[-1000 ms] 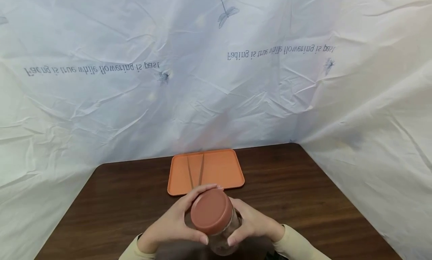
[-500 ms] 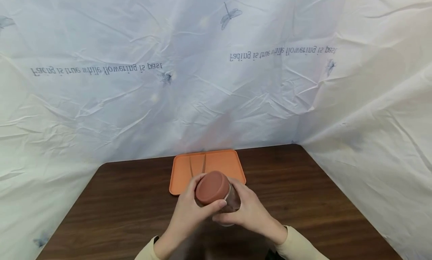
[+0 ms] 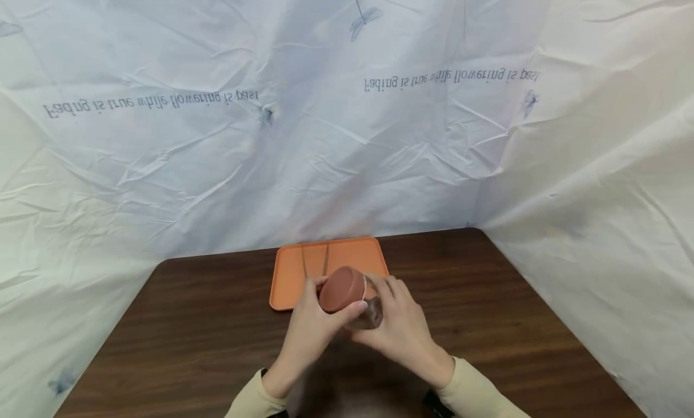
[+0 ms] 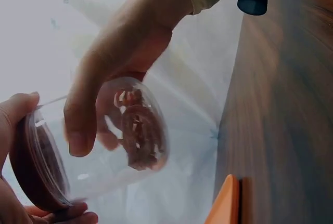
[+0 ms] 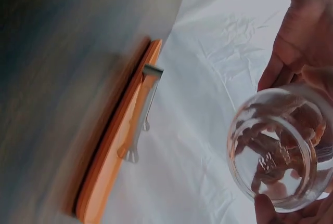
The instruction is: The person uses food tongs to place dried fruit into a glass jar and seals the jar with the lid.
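A clear jar with a reddish-brown lid is held up above the table, tilted so that the lid faces left and up. My left hand grips the lid's rim, thumb on the near side. My right hand holds the clear body from the right. In the left wrist view the lid sits on the jar's mouth. Brownish shapes show through the base there; I cannot tell whether they are contents or fingers seen through it. The right wrist view looks at the jar's round base.
Behind the hands, an orange tray lies near the far edge of the dark wooden table. Metal tongs rest on it, their arms spread in a V. A white printed sheet hangs around the table's back and sides.
Both hands have carried the jar forward, away from the body and toward the tray. It has tipped further onto its side, the lid turning left. The tray and tongs stay put.
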Available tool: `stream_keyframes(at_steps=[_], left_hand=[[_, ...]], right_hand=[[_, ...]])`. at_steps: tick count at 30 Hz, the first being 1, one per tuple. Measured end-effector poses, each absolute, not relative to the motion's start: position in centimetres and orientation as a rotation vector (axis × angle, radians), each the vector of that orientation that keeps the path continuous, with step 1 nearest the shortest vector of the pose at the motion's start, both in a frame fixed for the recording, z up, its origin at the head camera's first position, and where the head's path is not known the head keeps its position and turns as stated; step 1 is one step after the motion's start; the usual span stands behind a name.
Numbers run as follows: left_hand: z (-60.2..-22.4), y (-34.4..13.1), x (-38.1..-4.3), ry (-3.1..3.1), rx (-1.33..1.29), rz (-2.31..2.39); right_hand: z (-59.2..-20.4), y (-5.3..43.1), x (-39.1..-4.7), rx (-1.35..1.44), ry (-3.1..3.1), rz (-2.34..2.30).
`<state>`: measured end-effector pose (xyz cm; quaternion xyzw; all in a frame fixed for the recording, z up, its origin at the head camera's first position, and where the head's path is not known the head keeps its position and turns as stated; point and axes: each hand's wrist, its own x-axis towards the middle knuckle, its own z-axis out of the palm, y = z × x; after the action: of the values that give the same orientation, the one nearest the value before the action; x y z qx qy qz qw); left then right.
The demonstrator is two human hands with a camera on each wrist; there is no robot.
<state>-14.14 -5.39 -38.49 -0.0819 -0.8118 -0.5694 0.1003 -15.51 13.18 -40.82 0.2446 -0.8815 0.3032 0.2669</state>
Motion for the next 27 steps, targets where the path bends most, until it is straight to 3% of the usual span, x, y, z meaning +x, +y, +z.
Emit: stream_keyframes(at_steps=[5, 11, 20, 27], left_hand=[[-39.0, -5.6, -14.7, -2.340, -0.326, -1.726], [-38.4, -7.5, -14.7, -2.315, -0.627, -1.772], [-38.2, -8.9, -15.0, -1.932, -1.379, -2.284], [-38.2, -8.3, -14.3, -1.755, -1.746, -2.102]], right_hand=[[-40.6, 13.3, -15.9, 0.701, -2.361, 0.871], [-39.9, 13.7, -15.9, 0.904, -2.440, 1.572], [-41.0, 14.4, -16.7, 1.631, -2.041, 2.311], [-42.1, 14.0, -16.4, 1.980, -1.825, 2.303]])
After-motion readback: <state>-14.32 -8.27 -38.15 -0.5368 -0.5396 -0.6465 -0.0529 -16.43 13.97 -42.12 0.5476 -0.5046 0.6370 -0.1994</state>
